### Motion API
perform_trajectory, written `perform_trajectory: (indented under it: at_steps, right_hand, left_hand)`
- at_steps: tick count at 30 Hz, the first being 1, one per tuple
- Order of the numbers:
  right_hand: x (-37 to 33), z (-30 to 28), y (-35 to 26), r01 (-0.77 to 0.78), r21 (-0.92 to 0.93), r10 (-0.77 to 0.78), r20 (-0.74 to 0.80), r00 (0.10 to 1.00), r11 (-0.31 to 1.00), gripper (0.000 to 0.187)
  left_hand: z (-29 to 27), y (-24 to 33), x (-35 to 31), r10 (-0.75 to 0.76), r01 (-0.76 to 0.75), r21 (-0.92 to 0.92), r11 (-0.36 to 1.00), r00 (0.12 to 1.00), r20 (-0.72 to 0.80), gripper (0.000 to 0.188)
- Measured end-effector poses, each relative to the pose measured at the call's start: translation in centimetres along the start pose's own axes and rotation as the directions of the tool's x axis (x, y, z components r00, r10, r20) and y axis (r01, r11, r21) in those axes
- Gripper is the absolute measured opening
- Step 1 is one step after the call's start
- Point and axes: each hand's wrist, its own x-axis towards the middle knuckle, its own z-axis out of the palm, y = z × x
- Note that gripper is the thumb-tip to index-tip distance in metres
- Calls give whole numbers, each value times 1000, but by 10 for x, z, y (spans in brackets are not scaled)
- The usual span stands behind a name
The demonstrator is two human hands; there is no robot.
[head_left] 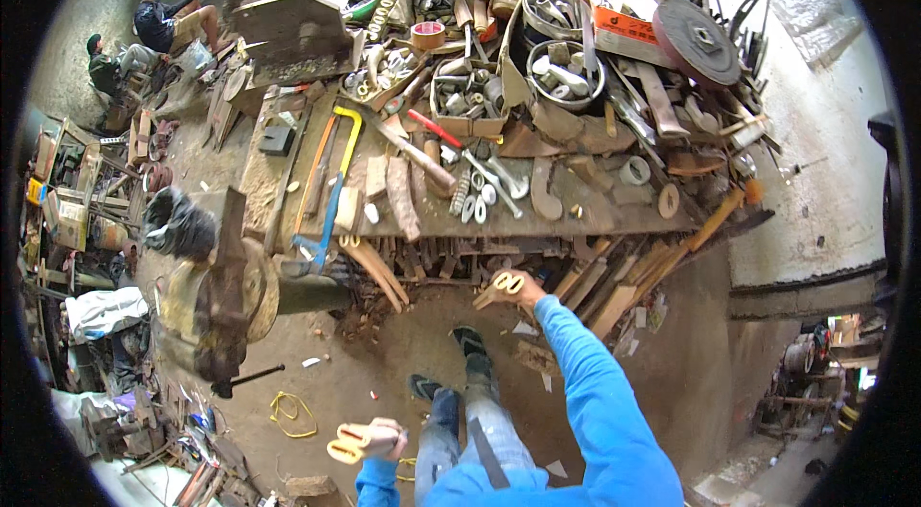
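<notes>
My right hand (pixel 525 288) is stretched forward near the front edge of the cluttered workbench (pixel 566 205). Its fingers are closed round a pale wooden piece (pixel 507 283) whose end shows two oval outlines. Low on the left, close to my leg, my left hand (pixel 389 438) grips another pale wooden piece (pixel 351 442) with a rounded, grooved end. Whether this is one piece or two laid together, I cannot tell. Two small pale rings (pixel 350 241) lie at the bench edge, beside a blue and yellow hacksaw (pixel 336 186).
A hammer (pixel 413 150) and a red-handled tool (pixel 435 128) lie on the bench among boxes of metal parts. A heavy vise (pixel 206 301) stands at left. Timber strips (pixel 624 291) lean under the bench at right. A yellow cord (pixel 293 414) lies on the floor. Two people sit far left.
</notes>
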Motion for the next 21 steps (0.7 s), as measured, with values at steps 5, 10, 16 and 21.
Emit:
perform_trajectory:
  at_steps: [5, 10, 16, 21]
  right_hand:
    - [60, -38, 29, -434, 130, 410, 180, 894, 891, 49]
    - [90, -76, 71, -444, -293, 482, 71, 873, 847, 72]
    - [39, -50, -2, -343, -658, 627, 254, 737, 670, 101]
    - [-49, 57, -158, 229, -127, -210, 143, 967, 965, 120]
  left_hand:
    - [42, 6, 31, 69, -57, 165, 985, 996, -65, 31]
    - [82, 0, 65, 125, -131, 317, 939, 991, 37, 34]
    - [163, -19, 124, 5, 161, 352, 922, 905, -425, 66]
    - [211, -8, 172, 42, 111, 245, 963, 836, -547, 28]
